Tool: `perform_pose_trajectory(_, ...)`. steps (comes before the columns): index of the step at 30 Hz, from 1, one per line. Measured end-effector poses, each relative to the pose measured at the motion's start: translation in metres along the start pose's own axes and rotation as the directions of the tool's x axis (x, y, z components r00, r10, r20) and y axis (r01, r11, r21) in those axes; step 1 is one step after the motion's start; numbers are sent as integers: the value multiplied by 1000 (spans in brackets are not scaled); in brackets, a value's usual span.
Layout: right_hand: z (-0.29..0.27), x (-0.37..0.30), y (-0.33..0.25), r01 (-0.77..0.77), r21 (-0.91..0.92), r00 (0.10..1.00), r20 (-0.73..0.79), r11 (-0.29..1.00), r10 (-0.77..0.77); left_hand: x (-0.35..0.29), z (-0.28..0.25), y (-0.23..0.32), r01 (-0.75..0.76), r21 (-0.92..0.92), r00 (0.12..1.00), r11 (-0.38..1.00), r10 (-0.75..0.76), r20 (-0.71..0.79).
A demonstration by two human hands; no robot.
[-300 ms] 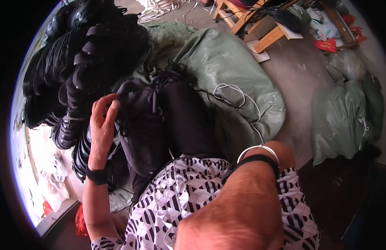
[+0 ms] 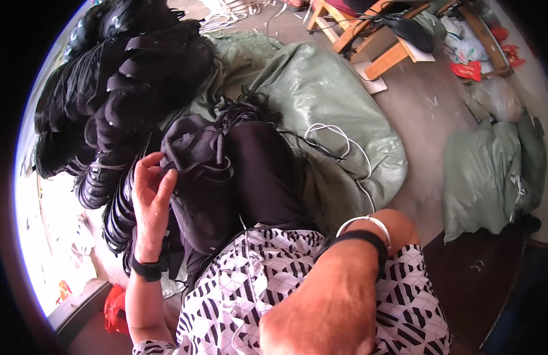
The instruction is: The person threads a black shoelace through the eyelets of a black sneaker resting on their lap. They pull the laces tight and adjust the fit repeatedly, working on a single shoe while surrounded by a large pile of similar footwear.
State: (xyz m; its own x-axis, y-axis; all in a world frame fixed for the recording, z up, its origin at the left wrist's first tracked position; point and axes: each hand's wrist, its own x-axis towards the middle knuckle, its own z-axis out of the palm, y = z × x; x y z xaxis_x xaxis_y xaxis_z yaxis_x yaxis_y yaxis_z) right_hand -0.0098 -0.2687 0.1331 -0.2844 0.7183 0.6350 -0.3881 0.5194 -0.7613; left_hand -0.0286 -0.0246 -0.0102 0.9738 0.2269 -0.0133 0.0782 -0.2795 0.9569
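A black shoe upper (image 2: 194, 145) with loose laces lies over my dark-trousered lap. My left hand (image 2: 151, 195), a black band on its wrist, is at the upper's left edge with thumb and fingers apart and curved. Its fingertips come close to the upper; whether they touch it is hard to tell. Raised close before me, my right hand (image 2: 321, 313) shows only its back. Its fingers are hidden beyond the lower edge, so what it may hold is out of sight. A black band and a white bangle (image 2: 368, 222) circle that arm.
Stacked black shoe uppers (image 2: 120, 100) rise at the left. A green woven sack (image 2: 327, 89) spreads ahead, with a white cord (image 2: 351, 142) on it. Another green sack (image 2: 484, 177) stands at the right. Wooden stools (image 2: 368, 53) and red bags (image 2: 466, 70) are at the far right.
My left hand has moved down slightly and right, closer to the shoe upper. The right hand has shifted a little and stays near the lower edge.
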Motion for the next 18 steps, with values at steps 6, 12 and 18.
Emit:
perform_pose_trajectory(6,-65,-74,50,-718,86,266,-883,691,386,-14,-13,0,252,-315,968,915,-237,85)
perform_pose_trajectory(12,-103,-106,82,-763,199,11,-947,615,321,-29,-18,64,67,-384,998,921,-59,34)
perform_pose_trajectory(18,-111,-105,91,-715,254,-23,-940,651,342,-48,-52,131,-16,-822,403,569,756,515)
